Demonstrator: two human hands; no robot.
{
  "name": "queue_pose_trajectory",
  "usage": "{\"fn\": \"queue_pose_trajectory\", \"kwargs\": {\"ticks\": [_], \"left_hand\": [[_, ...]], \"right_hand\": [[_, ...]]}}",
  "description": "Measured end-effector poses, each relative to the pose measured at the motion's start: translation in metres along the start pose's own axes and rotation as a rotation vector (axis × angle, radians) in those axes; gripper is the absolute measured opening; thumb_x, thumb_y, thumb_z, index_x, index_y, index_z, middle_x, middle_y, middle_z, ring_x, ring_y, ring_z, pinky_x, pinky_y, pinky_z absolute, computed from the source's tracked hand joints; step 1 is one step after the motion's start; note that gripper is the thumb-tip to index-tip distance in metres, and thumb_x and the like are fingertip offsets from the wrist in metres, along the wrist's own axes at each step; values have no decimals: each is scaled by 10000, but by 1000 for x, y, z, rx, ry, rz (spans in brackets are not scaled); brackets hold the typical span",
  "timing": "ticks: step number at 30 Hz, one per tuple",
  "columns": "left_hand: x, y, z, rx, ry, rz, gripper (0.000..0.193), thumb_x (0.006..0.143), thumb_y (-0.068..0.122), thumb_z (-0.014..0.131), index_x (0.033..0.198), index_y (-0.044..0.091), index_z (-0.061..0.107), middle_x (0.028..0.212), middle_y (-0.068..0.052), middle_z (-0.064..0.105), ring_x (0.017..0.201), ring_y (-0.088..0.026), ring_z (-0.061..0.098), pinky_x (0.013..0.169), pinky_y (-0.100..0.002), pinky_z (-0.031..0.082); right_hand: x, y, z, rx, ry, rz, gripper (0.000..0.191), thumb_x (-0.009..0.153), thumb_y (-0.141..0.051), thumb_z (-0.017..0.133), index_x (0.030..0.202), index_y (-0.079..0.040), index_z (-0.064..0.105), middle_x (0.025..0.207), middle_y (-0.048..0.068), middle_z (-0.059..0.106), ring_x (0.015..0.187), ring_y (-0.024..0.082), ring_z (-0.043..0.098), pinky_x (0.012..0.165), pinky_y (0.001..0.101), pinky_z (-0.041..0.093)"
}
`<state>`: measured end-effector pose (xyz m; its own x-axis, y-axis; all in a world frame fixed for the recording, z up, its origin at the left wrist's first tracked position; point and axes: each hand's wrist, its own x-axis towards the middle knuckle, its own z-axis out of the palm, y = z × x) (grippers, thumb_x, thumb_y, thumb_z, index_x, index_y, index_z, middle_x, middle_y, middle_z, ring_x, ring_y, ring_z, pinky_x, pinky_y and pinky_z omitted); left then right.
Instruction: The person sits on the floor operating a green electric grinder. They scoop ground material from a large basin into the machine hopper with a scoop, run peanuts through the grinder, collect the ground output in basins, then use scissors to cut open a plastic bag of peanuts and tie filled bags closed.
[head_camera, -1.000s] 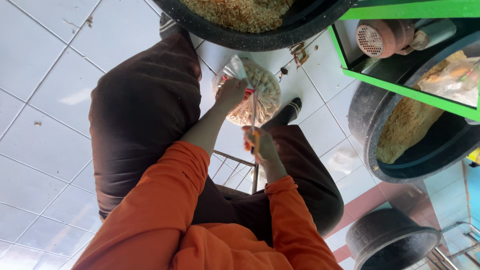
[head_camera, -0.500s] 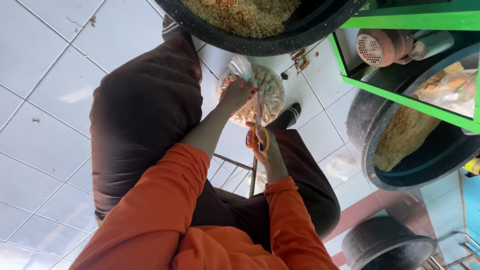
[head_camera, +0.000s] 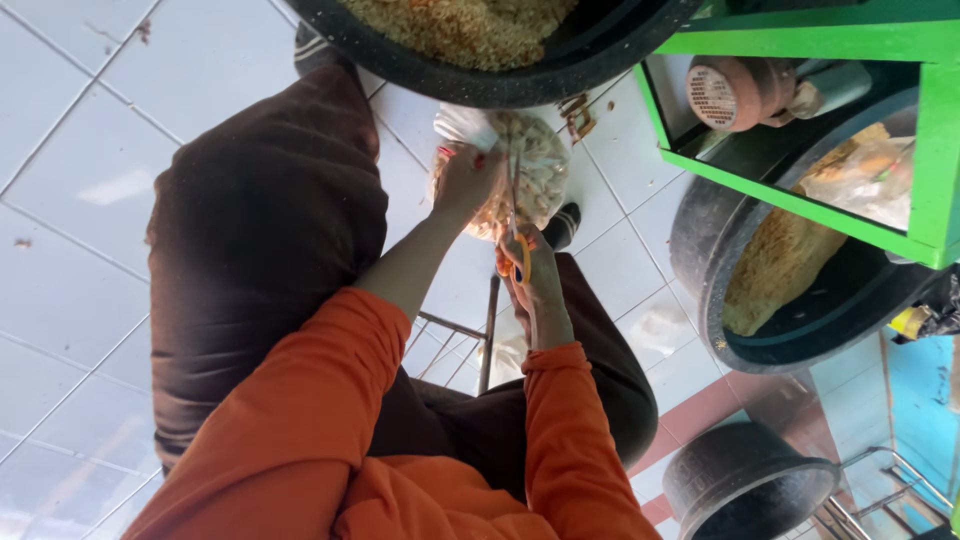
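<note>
White tiled floor under a seated person in brown trousers and orange sleeves, view looking down past the knees. Left hand has its grip closed around the gathered neck of a clear plastic bag filled with pale yellowish snack pieces, fingers wrapped tight, bag hanging between the knees above the floor. Right hand has its grip closed on the orange handles of scissors, thumb through a loop; blades point up toward the bag neck, just beside the left hand's fingers. How far the blades are apart cannot be told. Big black tub of crumbly yellow food sits at the top edge, near the bag. Green frame to the right, another black tub below it, small black bucket at the bottom right.
</note>
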<state>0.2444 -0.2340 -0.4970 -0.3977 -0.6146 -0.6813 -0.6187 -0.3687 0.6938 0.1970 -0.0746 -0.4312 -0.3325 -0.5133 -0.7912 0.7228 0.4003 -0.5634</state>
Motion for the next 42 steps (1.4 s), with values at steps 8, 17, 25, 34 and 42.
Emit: {"fn": "queue_pose_trajectory", "kwargs": {"ticks": [8,17,25,34,42], "left_hand": [[5,-5,30,-131,189,131,491,1012,477,567,834,23,623,741,-163,637,690,-297,635,659,-438,491],[11,3,35,146,-175,117,444,1001,451,552,905,30,660,846,-223,698,844,-398,706,757,-510,516],[19,-12,48,157,-139,134,487,1004,466,523,912,9,663,861,-261,686,869,-442,688,772,-543,518],[23,-5,52,128,-94,214,490,1027,436,489,880,-2,652,839,-259,666,848,-453,674,762,-548,505],[28,-10,66,88,147,418,385,1036,331,533,850,9,635,839,-246,681,818,-443,681,732,-544,533]], "right_hand": [[-5,16,-18,-36,16,12,336,936,-264,772,1094,-42,576,880,68,615,716,146,586,660,314,485],[-33,50,-11,295,-36,-133,412,977,-284,763,1221,-34,544,950,75,617,848,174,598,762,345,488],[-17,55,12,385,-38,-233,433,964,-275,786,1240,-44,546,945,81,625,860,192,604,779,353,482],[-5,42,-6,424,-59,-176,410,961,-223,773,1251,-24,563,895,86,630,801,193,612,697,340,489],[-14,36,-10,310,41,-125,404,992,-260,715,1266,10,590,860,67,619,751,154,588,669,297,472]]}}
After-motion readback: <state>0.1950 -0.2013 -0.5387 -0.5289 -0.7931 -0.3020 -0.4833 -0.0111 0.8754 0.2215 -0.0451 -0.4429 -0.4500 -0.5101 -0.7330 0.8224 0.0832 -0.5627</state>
